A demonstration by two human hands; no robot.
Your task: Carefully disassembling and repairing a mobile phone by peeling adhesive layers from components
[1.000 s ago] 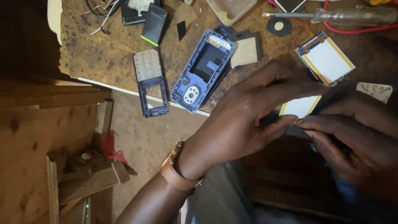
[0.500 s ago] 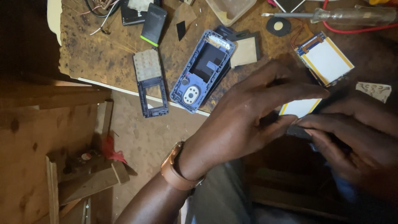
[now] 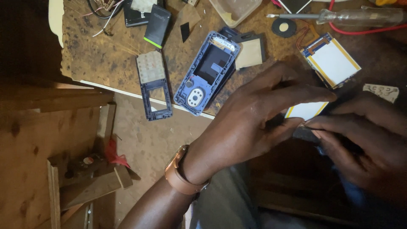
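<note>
Two hands meet low at the desk edge: the left hand and right hand pinch a small dark part between fingertips, half hidden by the fingers. Just beyond lies a white display panel, then a blue phone frame, a keypad bezel, and farthest, a screwdriver and black battery.

Tan leather wristband, bare forearm

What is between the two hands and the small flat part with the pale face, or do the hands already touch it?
Nothing visible stands between them. The left hand and the right hand both already pinch the small flat part from either side, just off the front edge of the worktable. The fingers hide most of it.
</note>
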